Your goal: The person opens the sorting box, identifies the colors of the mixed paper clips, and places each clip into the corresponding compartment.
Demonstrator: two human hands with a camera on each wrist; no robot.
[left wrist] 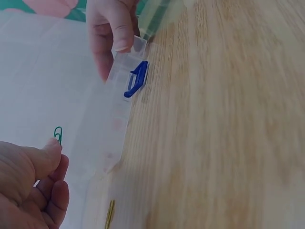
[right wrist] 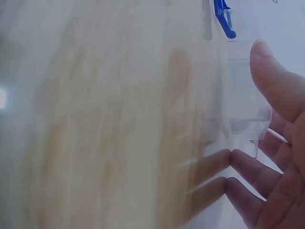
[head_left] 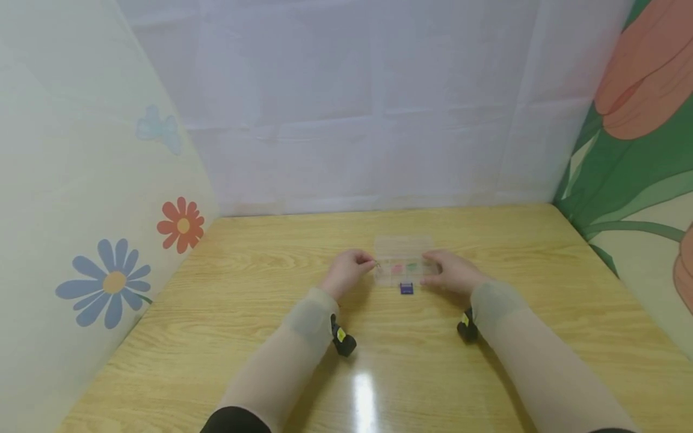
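Note:
A small clear plastic compartment box [head_left: 403,272] lies mid-table with its lid [head_left: 403,246] tipped open at the back and a blue latch [head_left: 406,288] on its near side. Pink and green bits show inside. My left hand [head_left: 370,262] is at the box's left end and pinches a green paperclip [left wrist: 58,133] between thumb and forefinger, just above the box [left wrist: 116,114]. My right hand [head_left: 433,266] grips the box's right end, with the thumb [left wrist: 121,33] on top and the fingers [right wrist: 248,167] against its side. The latch [left wrist: 137,78] hangs down, unfastened.
The wooden table [head_left: 379,361] is walled by a white sheet at the back and flower-printed panels [head_left: 108,282] on both sides. A thin yellowish piece [left wrist: 110,214] lies at the box's near end in the left wrist view. Black wrist cameras [head_left: 343,343] sit under both forearms.

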